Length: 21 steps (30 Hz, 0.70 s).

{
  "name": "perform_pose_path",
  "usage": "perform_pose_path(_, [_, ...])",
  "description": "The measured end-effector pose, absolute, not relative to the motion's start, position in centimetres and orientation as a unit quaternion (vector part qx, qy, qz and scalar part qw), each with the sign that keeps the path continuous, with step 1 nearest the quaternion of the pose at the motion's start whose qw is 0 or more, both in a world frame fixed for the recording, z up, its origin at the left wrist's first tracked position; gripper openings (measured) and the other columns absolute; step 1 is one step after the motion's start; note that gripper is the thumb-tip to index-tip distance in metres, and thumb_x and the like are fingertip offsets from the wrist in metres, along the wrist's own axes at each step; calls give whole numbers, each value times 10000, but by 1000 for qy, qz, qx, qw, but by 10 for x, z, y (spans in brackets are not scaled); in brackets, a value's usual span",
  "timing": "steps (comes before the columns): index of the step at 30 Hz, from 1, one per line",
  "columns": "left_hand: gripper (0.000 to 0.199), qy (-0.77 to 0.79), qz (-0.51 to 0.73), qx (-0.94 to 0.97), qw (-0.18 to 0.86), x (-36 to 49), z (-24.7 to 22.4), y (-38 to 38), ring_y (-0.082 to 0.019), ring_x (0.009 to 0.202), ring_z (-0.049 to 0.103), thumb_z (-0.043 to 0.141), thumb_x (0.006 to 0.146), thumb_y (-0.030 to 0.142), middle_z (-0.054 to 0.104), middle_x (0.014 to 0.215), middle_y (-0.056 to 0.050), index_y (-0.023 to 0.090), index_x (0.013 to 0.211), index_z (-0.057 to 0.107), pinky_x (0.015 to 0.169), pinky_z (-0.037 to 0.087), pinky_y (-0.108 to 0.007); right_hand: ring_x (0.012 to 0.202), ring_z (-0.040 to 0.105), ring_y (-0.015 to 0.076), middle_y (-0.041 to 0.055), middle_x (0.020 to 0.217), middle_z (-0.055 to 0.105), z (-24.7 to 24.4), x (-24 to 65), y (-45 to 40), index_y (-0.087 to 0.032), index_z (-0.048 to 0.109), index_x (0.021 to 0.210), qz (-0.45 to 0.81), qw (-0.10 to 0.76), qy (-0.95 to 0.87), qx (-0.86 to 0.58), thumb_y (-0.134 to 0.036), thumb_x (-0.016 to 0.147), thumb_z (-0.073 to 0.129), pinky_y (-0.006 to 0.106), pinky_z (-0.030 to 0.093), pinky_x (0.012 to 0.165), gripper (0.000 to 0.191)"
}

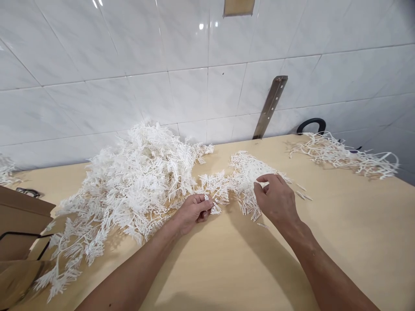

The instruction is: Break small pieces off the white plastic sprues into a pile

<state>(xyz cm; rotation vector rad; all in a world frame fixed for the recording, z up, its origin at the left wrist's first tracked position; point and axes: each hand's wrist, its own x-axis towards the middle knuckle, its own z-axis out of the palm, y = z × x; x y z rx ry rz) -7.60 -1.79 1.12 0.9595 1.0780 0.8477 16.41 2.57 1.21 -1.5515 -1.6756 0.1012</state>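
My left hand [196, 211] is closed, pinching a small white plastic sprig [215, 209] between thumb and fingers. Just above it lie more branched white sprigs [215, 183]. Over a heap of small loose white pieces [246, 170], my right hand [275, 194] is curled, with thumb and forefinger tips close together. Whether anything is between those fingertips cannot be made out against the white heap. A large tangled pile of white branching sprigs [139, 172] lies to the left of my left hand.
Bare white stems [343, 153] lie at the right back, by a black curved object [311, 125]. A metal strip [270, 106] leans against the tiled wall [145, 99]. A cardboard box [22, 220] stands at the left edge, near dark-framed glasses [28, 191]. Everything rests on a wooden table [353, 224].
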Motion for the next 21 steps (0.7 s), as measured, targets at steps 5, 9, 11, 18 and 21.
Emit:
perform_pose_path(5, [374, 502, 382, 421, 652, -71, 14, -20, -56, 451, 356, 728, 706, 431, 472, 507, 39, 168, 607, 481, 463, 183, -229, 571, 537, 135, 49, 798, 668, 20, 133, 1, -211, 632, 851, 120, 439, -760, -465, -300, 929, 519, 276, 446, 575, 164])
perform_pose_path(9, [330, 520, 392, 419, 632, -68, 13, -21, -66, 450, 376, 712, 707, 397, 486, 495, 31, 166, 601, 502, 465, 197, -236, 591, 548, 119, 49, 861, 675, 14, 114, -10, -208, 649, 891, 150, 420, -805, -392, -261, 957, 511, 261, 451, 573, 161])
perform_pose_path(11, [328, 525, 396, 416, 628, -67, 13, -21, -68, 452, 376, 715, 700, 397, 481, 492, 34, 168, 599, 503, 465, 198, -236, 621, 570, 126, 56, 870, 677, 9, 111, -10, -207, 662, 902, 154, 412, -809, -389, -262, 963, 506, 263, 460, 582, 177])
perform_pose_path(18, [359, 537, 391, 436, 606, -65, 16, -23, -58, 431, 327, 720, 697, 427, 457, 474, 47, 172, 584, 496, 461, 196, -240, 688, 610, 153, 73, 923, 688, 4, 113, -7, -211, 687, 929, 181, 398, -803, -405, -277, 957, 512, 287, 480, 613, 190])
perform_pose_path(21, [371, 532, 387, 446, 606, -65, 16, -24, -57, 430, 312, 726, 695, 457, 441, 471, 53, 169, 597, 512, 460, 188, -239, 699, 612, 159, 56, 884, 689, 6, 114, -6, -221, 689, 911, 216, 382, -798, -414, -277, 950, 514, 292, 479, 618, 188])
